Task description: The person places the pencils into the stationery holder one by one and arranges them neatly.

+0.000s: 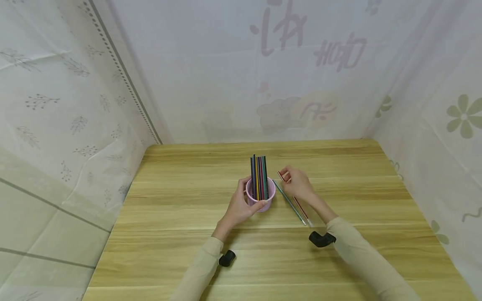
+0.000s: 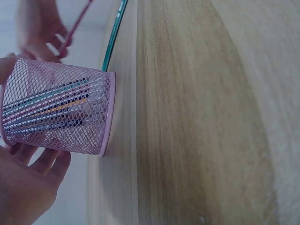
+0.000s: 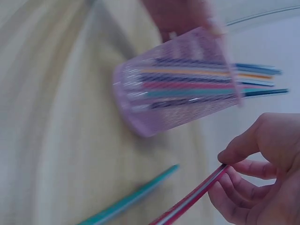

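Note:
My left hand [image 1: 241,204] grips a pink mesh pencil cup [image 2: 61,105] by its side, thumb at the front of the rim. Several pencils [image 1: 260,177] in dark, yellow, red and green stand together inside the cup. To the right of it, my right hand [image 1: 297,182] pinches a red pencil [image 3: 197,190] near its upper end between thumb and fingers. That pencil slants down toward the front of the table. A green pencil [image 1: 290,202] lies on the wood between the cup and the red pencil, also seen beyond the cup in the left wrist view.
The wooden table [image 1: 169,209] has light plank grain. A printed cloth [image 1: 226,83] hangs behind it, with more patterned cloth at both sides. Black mounts [image 1: 321,239] sit at both wrists over beige sleeves [image 1: 365,259].

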Demonstrator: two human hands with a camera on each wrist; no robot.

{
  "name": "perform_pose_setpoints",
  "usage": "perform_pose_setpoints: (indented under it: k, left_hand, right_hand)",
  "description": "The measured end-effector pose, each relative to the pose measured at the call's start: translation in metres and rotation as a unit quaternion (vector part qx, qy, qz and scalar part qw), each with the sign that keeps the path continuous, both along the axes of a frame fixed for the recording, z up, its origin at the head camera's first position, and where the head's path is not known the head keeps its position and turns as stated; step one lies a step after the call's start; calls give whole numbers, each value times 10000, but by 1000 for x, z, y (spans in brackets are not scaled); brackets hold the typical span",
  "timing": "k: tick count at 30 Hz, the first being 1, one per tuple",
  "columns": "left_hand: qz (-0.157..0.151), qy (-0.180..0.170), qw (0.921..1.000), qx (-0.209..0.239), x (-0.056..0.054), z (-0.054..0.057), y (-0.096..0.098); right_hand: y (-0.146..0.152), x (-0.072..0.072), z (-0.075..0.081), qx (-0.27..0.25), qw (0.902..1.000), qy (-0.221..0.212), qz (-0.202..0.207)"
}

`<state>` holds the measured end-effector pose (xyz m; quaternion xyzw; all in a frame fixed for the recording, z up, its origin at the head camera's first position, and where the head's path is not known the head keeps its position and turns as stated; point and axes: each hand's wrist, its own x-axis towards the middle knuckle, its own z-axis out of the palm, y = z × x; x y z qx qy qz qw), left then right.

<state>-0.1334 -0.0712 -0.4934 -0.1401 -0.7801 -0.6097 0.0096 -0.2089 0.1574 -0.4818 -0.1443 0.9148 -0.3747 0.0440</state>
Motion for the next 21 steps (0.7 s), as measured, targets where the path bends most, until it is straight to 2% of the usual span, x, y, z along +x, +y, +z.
perform_pose_setpoints:
  k: [9,16,21]
  left_hand:
    - [-52,-35,10000,-63,1,2,-1]
    - [9,-50,9999,-98,-13,-34,-1]
    - [38,29,10000,-61,-15,-41,-2]
  right_hand:
    - [-6,-9,56,-515,9980,308,-200]
    - [-15,-13,90,-1122,9889,901,-370]
    - [-27,-12,107,-1553,9789,1207,-562]
